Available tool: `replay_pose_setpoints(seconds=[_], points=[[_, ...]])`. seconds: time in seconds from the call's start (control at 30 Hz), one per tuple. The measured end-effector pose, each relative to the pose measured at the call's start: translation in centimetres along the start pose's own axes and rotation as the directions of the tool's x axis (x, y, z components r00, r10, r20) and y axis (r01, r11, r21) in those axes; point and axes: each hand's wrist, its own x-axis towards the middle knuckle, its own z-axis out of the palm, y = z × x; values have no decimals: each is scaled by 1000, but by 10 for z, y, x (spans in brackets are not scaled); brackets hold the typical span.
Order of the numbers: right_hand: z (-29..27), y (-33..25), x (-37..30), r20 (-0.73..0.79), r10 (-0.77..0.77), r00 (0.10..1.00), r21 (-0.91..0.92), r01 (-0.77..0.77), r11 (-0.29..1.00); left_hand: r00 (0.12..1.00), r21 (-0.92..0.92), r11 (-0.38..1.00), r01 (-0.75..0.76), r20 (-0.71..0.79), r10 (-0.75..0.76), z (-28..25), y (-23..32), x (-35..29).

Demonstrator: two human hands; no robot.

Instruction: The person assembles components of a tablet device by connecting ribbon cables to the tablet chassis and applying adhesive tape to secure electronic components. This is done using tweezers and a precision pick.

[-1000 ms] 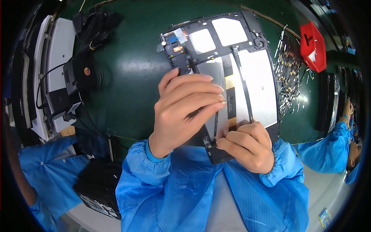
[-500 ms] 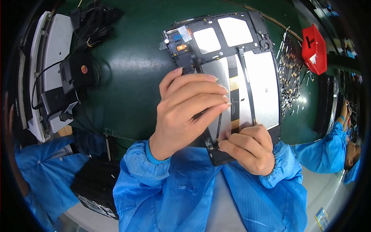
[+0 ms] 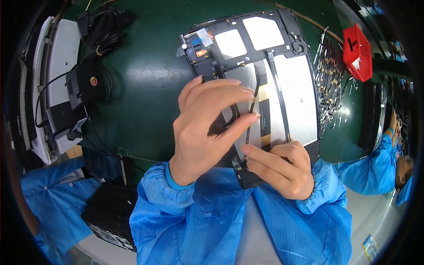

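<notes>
An opened tablet (image 3: pixel 302 92) with a black frame and silver metal plates lies tilted before me, its lower end over the table's near edge. My left hand (image 3: pixel 198 123) arches above its left side, thumb and forefinger apart. A thin black flex cable (image 3: pixel 248 132) runs between those fingertips. The left palm hides part of the frame beneath. My right hand (image 3: pixel 285 170) is over the lower end, forefinger stretched to the cable's lower tip, thumb a little apart from it, other fingers curled. A second dark strip (image 3: pixel 278 84) crosses the plates further right.
Many loose flex cables (image 3: pixel 329 84) lie in a heap right of the tablet, with a red bin (image 3: pixel 357 53) beyond. Black adapters and cords (image 3: pixel 86 81) lie at the left by a white panel (image 3: pixel 64 48). Co-workers' blue sleeves (image 3: pixel 366 172) show at both sides.
My left thumb and forefinger have parted from a pinch. My right forefinger has stretched up from the thumb toward the cable. The tablet has shifted slightly left in view.
</notes>
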Motion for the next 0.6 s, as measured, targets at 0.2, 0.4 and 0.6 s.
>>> replay_pose_setpoints(seconds=[0.2,0.4,0.6], points=[[-8,-4,5,-6,-1,1000,-8,1,1000,952,251,918,-307,55,303,-6,-18,-25],[-33,5,15,122,47,991,526,-104,844,970,405,883,-237,143,194,-7,-18,-22],[-32,4,27,332,90,939,41,-109,993,948,298,902,-314,46,315,-2,-34,-7]])
